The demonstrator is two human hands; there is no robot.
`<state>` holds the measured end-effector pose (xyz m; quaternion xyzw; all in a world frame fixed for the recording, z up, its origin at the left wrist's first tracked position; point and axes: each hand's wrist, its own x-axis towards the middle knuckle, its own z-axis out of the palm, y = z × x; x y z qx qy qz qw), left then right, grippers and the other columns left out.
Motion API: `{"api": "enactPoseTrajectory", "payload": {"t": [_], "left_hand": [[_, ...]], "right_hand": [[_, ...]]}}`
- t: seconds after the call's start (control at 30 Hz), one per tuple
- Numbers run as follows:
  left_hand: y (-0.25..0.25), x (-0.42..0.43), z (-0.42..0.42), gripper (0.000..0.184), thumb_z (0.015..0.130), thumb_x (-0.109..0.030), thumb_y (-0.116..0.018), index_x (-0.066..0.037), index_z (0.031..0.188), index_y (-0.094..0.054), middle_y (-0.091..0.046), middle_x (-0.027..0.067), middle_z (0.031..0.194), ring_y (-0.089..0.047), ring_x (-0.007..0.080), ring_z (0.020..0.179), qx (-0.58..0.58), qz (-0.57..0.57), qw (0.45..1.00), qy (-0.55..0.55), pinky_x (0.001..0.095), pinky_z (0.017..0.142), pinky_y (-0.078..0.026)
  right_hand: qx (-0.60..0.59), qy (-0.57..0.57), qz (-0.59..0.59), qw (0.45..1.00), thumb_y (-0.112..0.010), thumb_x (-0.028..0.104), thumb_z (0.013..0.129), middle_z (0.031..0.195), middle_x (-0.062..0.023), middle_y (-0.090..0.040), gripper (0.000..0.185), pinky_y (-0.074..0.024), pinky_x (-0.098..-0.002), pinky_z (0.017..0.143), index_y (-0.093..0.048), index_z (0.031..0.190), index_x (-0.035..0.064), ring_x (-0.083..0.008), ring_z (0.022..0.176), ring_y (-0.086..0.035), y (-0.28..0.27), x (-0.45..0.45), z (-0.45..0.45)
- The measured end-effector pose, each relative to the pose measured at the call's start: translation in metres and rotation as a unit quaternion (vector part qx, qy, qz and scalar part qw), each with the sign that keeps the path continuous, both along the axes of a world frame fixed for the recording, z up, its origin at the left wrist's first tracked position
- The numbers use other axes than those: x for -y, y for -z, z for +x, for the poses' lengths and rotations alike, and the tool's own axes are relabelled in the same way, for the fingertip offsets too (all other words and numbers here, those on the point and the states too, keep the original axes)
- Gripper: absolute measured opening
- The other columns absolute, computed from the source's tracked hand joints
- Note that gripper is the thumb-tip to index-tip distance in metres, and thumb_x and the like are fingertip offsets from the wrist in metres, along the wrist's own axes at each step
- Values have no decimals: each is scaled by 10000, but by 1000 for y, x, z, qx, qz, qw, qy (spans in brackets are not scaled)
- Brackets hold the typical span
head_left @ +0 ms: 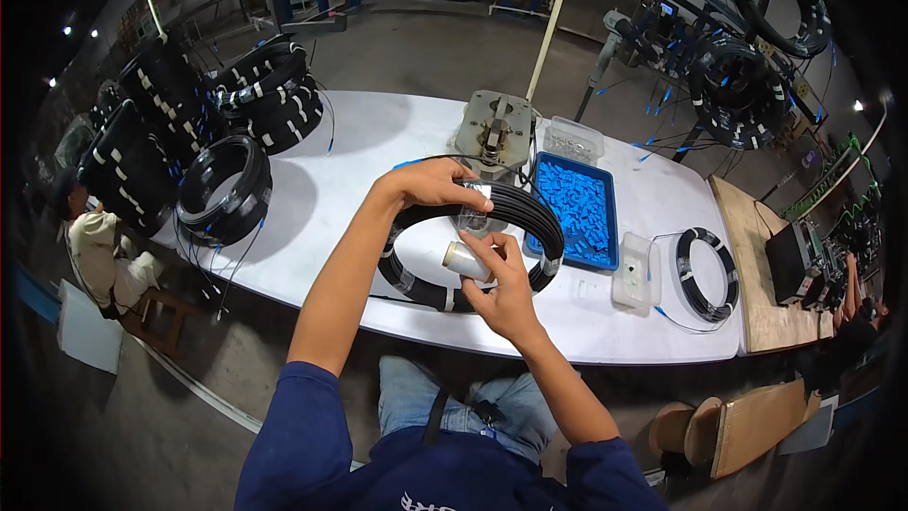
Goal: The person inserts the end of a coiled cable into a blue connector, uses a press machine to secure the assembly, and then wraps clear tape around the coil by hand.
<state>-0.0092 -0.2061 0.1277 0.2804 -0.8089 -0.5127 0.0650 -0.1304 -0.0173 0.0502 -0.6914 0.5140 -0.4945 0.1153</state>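
A coil of black cable (544, 218) is tilted up in front of me over the white table, with clear wrap and white bands around parts of it. My left hand (440, 185) grips the coil's upper left part, its fingers and thumb around the wrapped section. Inside the ring, my right hand (499, 286) holds a small roll of clear film (465, 262) between thumb and fingers. Some clear film shows between the roll and the top of the coil. Behind the coil stands a metal press-like device (494, 128).
A blue tray (613, 227) of small blue parts, a clear box (572, 140) and another box (636, 273) stand to the right, near a smaller coil (707, 274). Stacked coils (225, 191) fill the table's left end. A person (99, 251) sits at far left.
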Motion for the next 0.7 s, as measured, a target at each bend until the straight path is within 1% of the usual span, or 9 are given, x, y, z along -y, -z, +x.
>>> {"api": "enactPoseTrajectory", "payload": {"t": [0.1, 0.17, 0.3, 0.33, 0.37, 0.47, 0.5, 0.6, 0.7], "left_hand": [[0, -7, -5, 523, 804, -395, -802, 36, 1086, -713, -722, 111, 946, -633, 158, 843, 14, -30, 999, -26, 285, 793, -495], [-2, -9, -5, 548, 825, -444, -773, 35, 1083, -714, -719, 114, 960, -627, 154, 856, 24, -53, 998, -39, 293, 794, -493], [-4, -12, -1, 626, 843, -538, -724, 38, 1088, -710, -703, 112, 974, -621, 162, 892, 20, -15, 998, -60, 299, 817, -486], [-6, -14, 0, 637, 837, -544, -726, 43, 1084, -707, -693, 113, 992, -618, 165, 896, 19, -13, 998, -65, 296, 819, -482], [-5, -14, 1, 637, 837, -544, -726, 43, 1084, -707, -693, 113, 992, -618, 165, 896, 21, -15, 998, -65, 296, 819, -482], [-3, -14, 1, 578, 845, -523, -727, 18, 1047, -716, -687, 94, 954, -609, 144, 865, 12, 44, 998, -43, 284, 791, -481], [-1, -14, -1, 578, 845, -523, -727, 18, 1047, -716, -687, 94, 954, -609, 144, 865, 13, 42, 998, -42, 284, 791, -481], [4, -19, -4, 556, 863, -516, -715, 9, 1045, -717, -698, 68, 933, -613, 123, 842, 33, 35, 999, -17, 264, 761, -482], [6, -36, -3, 657, 831, -575, -721, 19, 1110, -698, -709, 101, 972, -635, 153, 854, 40, -107, 993, -36, 276, 777, -498]], "right_hand": [[95, -23, 56, 994, -639, -16, 730, 1103, -132, -492, 611, -466, -304, 899, -616, 1327, 111, -260, 990, -553, 1, -5, 1], [156, -148, 111, 970, -625, -8, 740, 1062, -100, -519, 589, -461, -297, 905, -618, 1319, 101, -221, 991, -556, 7, -2, -8], [143, -227, 171, 948, -656, 56, 737, 1224, -120, -572, 538, -456, -305, 973, -640, 1274, 72, -199, 1121, -564, 2, 5, -22], [182, -224, 235, 928, -660, 131, 831, 1242, -115, -608, 416, -461, -320, 987, -660, 1240, 52, -181, 1108, -587, -3, 3, -22], [184, -225, 233, 928, -660, 131, 831, 1242, -115, -608, 416, -461, -320, 987, -660, 1240, 52, -181, 1108, -587, 0, 6, -23], [270, -199, 312, 889, -551, 316, 1000, 1091, -51, -688, 385, -480, -274, 868, -674, 1224, 28, -122, 1009, -602, 19, 21, -25], [271, -199, 309, 890, -551, 316, 1000, 1091, -51, -688, 385, -480, -274, 868, -674, 1224, 28, -122, 1009, -602, 30, 28, -28], [360, -105, 273, 886, -558, 280, 989, 1020, -40, -674, 335, -408, -230, 667, -691, 1188, 46, -70, 795, -516, 40, 43, -28], [253, -21, 292, 922, -547, 247, 970, 1224, -90, -619, 419, -479, -302, 820, -551, 1329, 31, -175, 956, -580, 50, 60, -41]]}}
